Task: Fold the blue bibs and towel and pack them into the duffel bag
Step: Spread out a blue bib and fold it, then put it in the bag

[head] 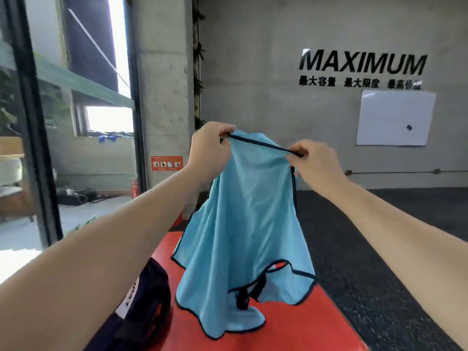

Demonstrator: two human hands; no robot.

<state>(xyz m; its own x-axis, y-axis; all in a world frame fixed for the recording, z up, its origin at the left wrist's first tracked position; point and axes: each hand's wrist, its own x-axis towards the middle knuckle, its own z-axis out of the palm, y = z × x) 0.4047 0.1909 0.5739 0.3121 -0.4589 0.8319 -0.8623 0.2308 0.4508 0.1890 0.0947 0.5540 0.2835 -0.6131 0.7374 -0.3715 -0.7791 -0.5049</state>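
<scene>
A person holds a blue bib (243, 219) up at arm's length above a red surface (298, 325). The left hand (207, 148) and right hand (311, 160) each pinch the dark-trimmed top edge, one at either end, so the edge runs taut between them and the fabric hangs freely, its lower hem touching the surface. Holding it this way probably lets the cloth drop straight so the edges can be matched for folding. A dark duffel bag (141, 307) sits at the near left on the surface, just beside the hanging bib, handy for packing. Folding appears not yet begun. No towel is visible.
</scene>
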